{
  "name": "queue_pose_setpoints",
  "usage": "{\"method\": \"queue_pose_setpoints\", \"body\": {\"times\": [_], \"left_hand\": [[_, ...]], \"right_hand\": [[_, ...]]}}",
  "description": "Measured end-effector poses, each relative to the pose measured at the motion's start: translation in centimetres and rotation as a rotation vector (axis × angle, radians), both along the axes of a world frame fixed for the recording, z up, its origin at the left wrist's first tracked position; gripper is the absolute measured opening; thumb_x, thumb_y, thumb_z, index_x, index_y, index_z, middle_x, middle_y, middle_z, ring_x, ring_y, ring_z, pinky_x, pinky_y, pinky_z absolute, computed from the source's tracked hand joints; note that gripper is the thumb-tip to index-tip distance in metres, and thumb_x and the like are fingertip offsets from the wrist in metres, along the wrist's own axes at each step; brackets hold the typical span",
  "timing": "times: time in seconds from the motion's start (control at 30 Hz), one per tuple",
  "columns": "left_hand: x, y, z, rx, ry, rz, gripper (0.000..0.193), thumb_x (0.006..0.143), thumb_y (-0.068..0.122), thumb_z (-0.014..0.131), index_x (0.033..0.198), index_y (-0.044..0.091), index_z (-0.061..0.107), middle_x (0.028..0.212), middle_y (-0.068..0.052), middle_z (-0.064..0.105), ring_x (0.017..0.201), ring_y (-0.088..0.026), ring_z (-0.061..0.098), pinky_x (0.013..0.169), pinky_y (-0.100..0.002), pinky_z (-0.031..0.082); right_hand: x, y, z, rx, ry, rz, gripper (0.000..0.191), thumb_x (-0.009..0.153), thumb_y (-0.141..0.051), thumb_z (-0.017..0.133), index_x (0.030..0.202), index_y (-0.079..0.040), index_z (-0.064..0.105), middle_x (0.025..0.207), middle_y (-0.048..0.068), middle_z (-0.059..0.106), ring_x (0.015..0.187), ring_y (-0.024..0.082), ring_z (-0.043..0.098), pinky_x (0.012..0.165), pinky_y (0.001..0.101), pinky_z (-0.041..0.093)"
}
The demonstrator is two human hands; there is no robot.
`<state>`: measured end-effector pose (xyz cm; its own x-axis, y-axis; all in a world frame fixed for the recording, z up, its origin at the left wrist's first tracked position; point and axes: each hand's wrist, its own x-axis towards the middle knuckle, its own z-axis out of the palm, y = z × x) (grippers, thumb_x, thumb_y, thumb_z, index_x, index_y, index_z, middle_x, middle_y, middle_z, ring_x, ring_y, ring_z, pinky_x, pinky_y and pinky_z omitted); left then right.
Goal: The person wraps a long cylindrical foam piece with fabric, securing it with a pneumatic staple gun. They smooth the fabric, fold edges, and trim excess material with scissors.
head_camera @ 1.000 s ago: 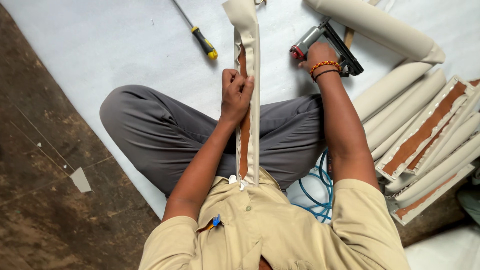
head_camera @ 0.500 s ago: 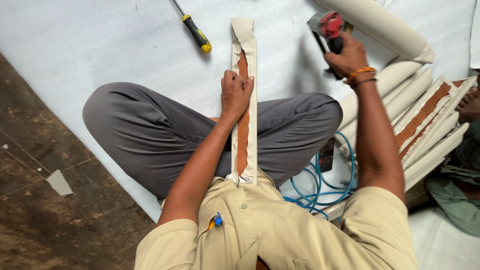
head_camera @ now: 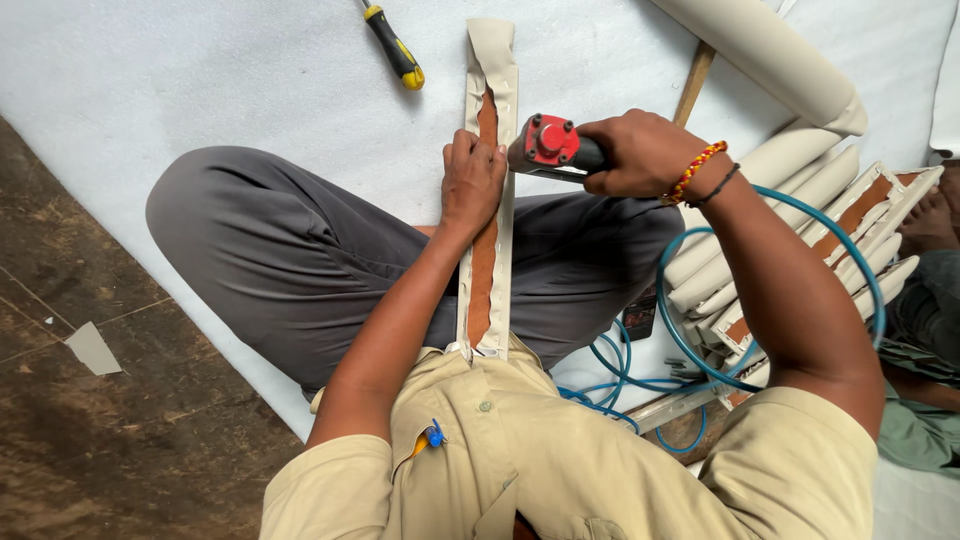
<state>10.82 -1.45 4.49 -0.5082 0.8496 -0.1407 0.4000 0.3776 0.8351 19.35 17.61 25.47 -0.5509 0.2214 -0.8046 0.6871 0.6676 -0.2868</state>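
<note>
The left hand (head_camera: 473, 180) covers part of the upholstered wooden strip (head_camera: 487, 270), whose near end vanishes behind the shirt, the right hand (head_camera: 640, 152) hides most of what seems a pneumatic stapler (head_camera: 550, 148), and the screwdriver (head_camera: 393, 45) is cut off by the top edge.

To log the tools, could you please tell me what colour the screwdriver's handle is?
Yellow and black; the screwdriver shows only in the head view.
</note>
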Motion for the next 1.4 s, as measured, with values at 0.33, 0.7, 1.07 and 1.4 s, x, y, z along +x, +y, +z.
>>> {"method": "queue_pose_setpoints", "body": {"times": [0.33, 0.7, 1.07, 1.4], "left_hand": [[-0.1, -0.2, 0.0, -0.038, -0.028, -0.028, 0.026, 0.101, 0.023, 0.063, 0.093, -0.001, 0.066, 0.107, -0.013, 0.049, 0.099, -0.031, 0.049, 0.087, -0.044, 0.047], [1.1, -1.7, 4.8, -0.07, 0.001, -0.044, 0.036, 0.096, 0.036, 0.07, 0.085, 0.002, 0.063, 0.115, -0.016, 0.046, 0.107, -0.035, 0.049, 0.077, -0.044, 0.053], [1.5, -2.8, 2.6, -0.015, -0.099, -0.017, 0.032, 0.099, 0.031, 0.073, 0.084, 0.004, 0.066, 0.112, -0.013, 0.042, 0.104, -0.027, 0.048, 0.09, -0.04, 0.047], [0.2, -4.3, -1.8, 0.155, -0.687, 0.157, 0.033, 0.1, 0.029, 0.071, 0.082, 0.003, 0.06, 0.106, -0.003, 0.044, 0.096, -0.012, 0.049, 0.086, -0.027, 0.05]], "right_hand": [[0.9, 0.2, -1.8, 0.017, 0.059, -0.002, 0.054, 0.076, -0.027, 0.08, 0.126, -0.011, 0.069, 0.09, 0.02, 0.076, 0.08, 0.037, 0.072, 0.08, 0.0459, 0.057], [9.0, 4.7, -15.0, 0.719, 0.365, -0.09, 0.039, 0.089, -0.008, 0.068, 0.124, -0.001, 0.053, 0.105, 0.024, 0.066, 0.099, 0.044, 0.062, 0.087, 0.0515, 0.052], [9.1, -4.0, -14.5, 0.619, 0.835, -0.322, 0.054, 0.099, -0.024, 0.085, 0.137, -0.001, 0.054, 0.126, 0.021, 0.059, 0.115, 0.038, 0.061, 0.099, 0.0432, 0.052], [4.1, -20.2, -14.8, -0.573, 0.774, -1.291, 0.125, 0.079, -0.009, 0.081, 0.164, -0.011, -0.012, 0.149, 0.019, 0.042, 0.131, 0.027, 0.055, 0.104, 0.0362, 0.053]]}}
